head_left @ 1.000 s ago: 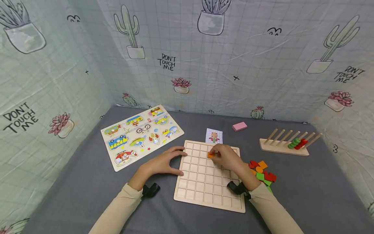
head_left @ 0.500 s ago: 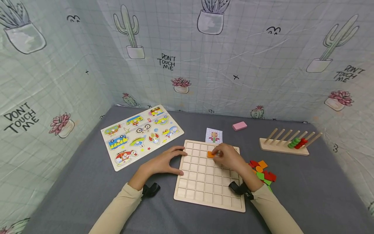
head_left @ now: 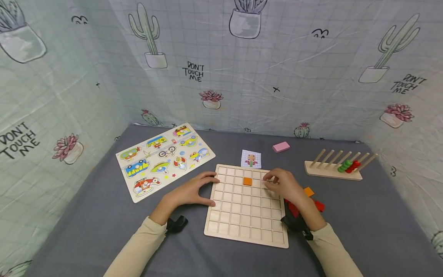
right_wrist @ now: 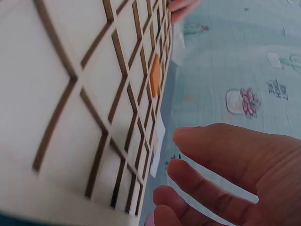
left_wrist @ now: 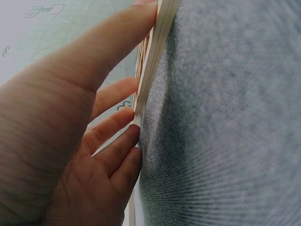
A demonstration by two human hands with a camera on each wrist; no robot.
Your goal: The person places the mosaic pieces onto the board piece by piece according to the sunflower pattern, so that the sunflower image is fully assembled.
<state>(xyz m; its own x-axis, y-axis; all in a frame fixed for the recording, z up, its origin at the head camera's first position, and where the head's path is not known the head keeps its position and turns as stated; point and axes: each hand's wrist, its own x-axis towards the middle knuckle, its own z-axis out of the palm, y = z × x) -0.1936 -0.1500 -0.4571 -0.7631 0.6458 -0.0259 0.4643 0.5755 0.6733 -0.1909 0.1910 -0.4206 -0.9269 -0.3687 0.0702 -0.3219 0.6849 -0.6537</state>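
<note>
A wooden grid board (head_left: pixel 241 220) lies on the grey cloth in the head view. One orange square tile (head_left: pixel 247 181) sits in a cell near its far side, and the right wrist view shows the same orange tile (right_wrist: pixel 154 75) in the grid. My left hand (head_left: pixel 194 191) rests at the board's left edge, thumb and fingertips touching it, fingers spread; the left wrist view has the left hand (left_wrist: pixel 101 155) against the board's side. Over the board's far right part hovers my right hand (head_left: pixel 284 186), fingers loosely bent, holding nothing.
Red tiles (head_left: pixel 319 206) and an orange tile (head_left: pixel 308 191) lie right of the board, partly behind the right forearm. A patterned card (head_left: pixel 251 159) and a pink block (head_left: pixel 281 147) are beyond it. A peg rack (head_left: pixel 333 173) stands right, a vehicle puzzle board (head_left: pixel 165 161) left.
My right hand has let go of the orange tile and moved right, leaving it in its cell. The left hand stays at the board's edge. The head view has shifted slightly.
</note>
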